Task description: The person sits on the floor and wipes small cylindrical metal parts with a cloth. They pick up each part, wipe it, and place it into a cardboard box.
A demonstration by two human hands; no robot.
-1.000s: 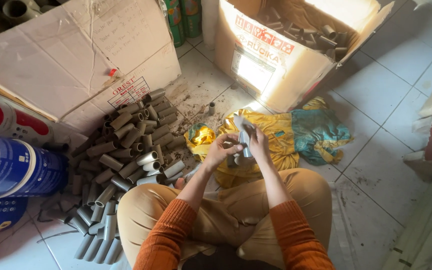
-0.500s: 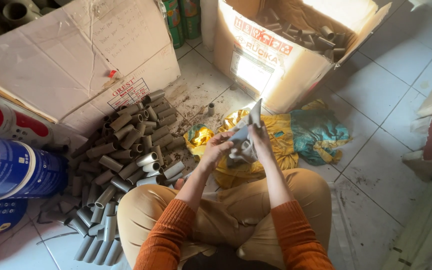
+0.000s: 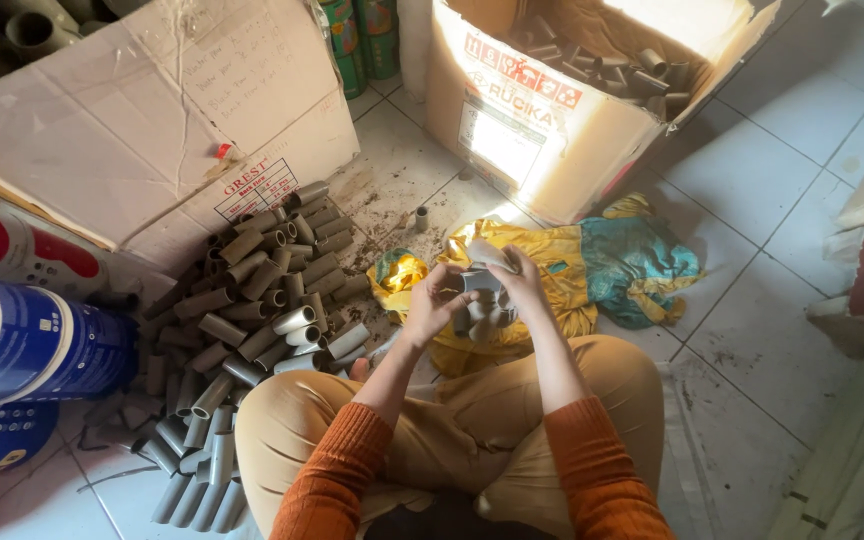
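Observation:
I sit cross-legged on a tiled floor in orange sleeves and tan trousers. My left hand (image 3: 434, 300) and my right hand (image 3: 518, 285) meet in front of my knees around a short grey pipe piece (image 3: 479, 281) wrapped in a pale cloth or paper. More grey pipe pieces (image 3: 482, 318) lie just under my hands on a yellow and teal cloth (image 3: 592, 270). To my left lies a big pile of short grey pipe pieces (image 3: 252, 300).
An open cardboard box (image 3: 542, 110) with several pipe pieces inside stands ahead. A flattened cardboard box (image 3: 142, 110) leans at the back left. Blue and red cans (image 3: 22, 340) lie at the far left. One loose pipe piece (image 3: 422, 217) stands on the dirty tiles.
The pale cloth that stuck up above my hands half a second ago has come down and is folded round the pipe piece. Both hands stay together at the same spot.

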